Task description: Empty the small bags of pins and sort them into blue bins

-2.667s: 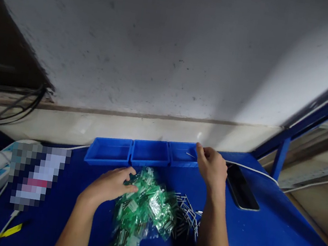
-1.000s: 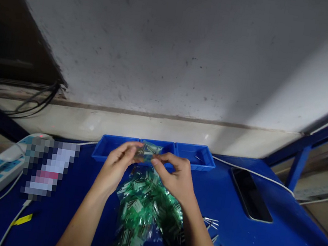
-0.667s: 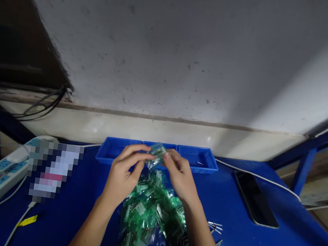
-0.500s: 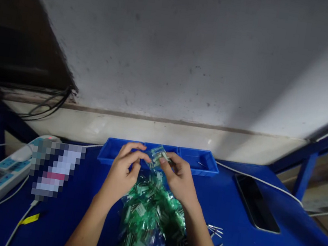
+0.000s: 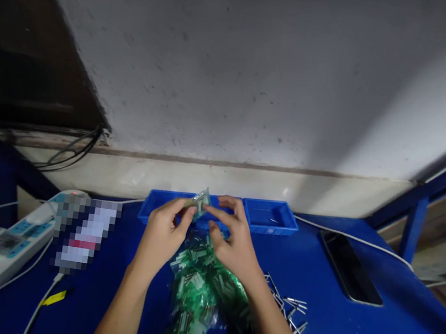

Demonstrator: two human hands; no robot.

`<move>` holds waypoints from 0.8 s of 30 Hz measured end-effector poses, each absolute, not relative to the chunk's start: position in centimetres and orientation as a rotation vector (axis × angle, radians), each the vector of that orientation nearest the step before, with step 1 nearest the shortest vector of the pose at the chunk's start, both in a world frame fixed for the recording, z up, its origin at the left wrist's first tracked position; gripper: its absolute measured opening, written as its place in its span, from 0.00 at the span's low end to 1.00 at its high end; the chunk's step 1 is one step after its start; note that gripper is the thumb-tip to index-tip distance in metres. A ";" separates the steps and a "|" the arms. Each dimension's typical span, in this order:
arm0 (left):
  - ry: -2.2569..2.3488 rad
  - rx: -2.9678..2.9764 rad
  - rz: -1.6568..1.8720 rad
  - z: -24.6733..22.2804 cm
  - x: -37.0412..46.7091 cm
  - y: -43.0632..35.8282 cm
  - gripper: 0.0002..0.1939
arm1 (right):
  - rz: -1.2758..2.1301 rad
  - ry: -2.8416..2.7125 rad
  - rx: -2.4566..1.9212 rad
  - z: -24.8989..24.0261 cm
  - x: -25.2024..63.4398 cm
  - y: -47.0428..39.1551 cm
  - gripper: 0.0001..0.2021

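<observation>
My left hand (image 5: 163,234) pinches a small clear plastic packet (image 5: 202,202) between thumb and fingertips, in front of the blue tray. Pale, narrow pieces show through its film, too small to name. My right hand (image 5: 236,244) has its fingers apart, and its index fingertip is at the packet's right edge; whether it touches cannot be made out. Below both hands lies a heap of similar packets (image 5: 194,291), greenish and shiny, partly covered by my right forearm. Beside that forearm, thin metal pins (image 5: 296,317) are scattered on the table.
A blue divided tray (image 5: 270,231) stands against the wall, a few thin pieces in its right compartment. A dark phone (image 5: 352,270) lies at the right. On the left are a white power strip (image 5: 4,257), a pixelated object (image 5: 89,233) and cables. Blue frame posts flank the table.
The packet has passed from my right hand's grip to my left hand and tilted upright. My right fingers have spread apart. The view has shifted slightly, showing more of the metal pins.
</observation>
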State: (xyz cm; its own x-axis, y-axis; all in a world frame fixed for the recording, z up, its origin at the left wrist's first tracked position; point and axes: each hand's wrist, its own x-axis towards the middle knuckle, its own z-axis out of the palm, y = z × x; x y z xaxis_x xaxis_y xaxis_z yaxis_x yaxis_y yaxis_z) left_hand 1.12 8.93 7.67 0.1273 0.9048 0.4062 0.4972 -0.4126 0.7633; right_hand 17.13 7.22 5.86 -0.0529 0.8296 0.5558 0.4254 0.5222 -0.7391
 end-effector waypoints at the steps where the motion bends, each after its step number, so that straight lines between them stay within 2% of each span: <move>1: 1.355 2.038 1.279 7.7 1.1 8.9 0.09 | 0.514 -1.639 -1.125 6.0 17.1 7.2 0.15; 3: 1.315 2.137 1.369 7.9 1.0 8.9 0.10 | 0.672 -1.555 -1.166 6.6 17.0 7.1 0.12; 7: 1.178 2.280 1.407 8.4 1.0 8.6 0.13 | 1.015 -1.369 -1.068 7.9 17.2 6.8 0.21; 9: 1.111 2.311 1.378 8.6 1.1 8.2 0.15 | 1.028 -1.293 -1.038 8.3 17.2 6.5 0.16; 11: 1.060 2.278 1.333 8.8 1.3 7.7 0.13 | 0.941 -1.275 -1.021 8.5 17.1 6.1 0.11; 14: 1.048 2.067 1.314 8.8 1.3 7.0 0.11 | 0.665 -1.389 -1.030 8.4 16.8 5.2 0.12; 18: 1.114 1.612 1.395 8.5 1.4 6.7 0.19 | 0.303 -1.605 -1.056 7.7 16.3 4.4 0.16; 24: 1.226 1.569 1.288 8.3 0.7 6.0 0.12 | 0.283 -1.734 -1.079 6.6 16.3 3.1 0.19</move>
State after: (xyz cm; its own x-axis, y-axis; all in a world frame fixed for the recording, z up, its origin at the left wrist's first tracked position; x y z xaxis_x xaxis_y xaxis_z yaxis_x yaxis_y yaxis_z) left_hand 0.66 5.95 8.27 0.0340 0.9658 0.2571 0.2093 -0.2585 0.9431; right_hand 16.30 3.14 6.60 -0.0682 0.7686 0.6361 0.5266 0.5692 -0.6314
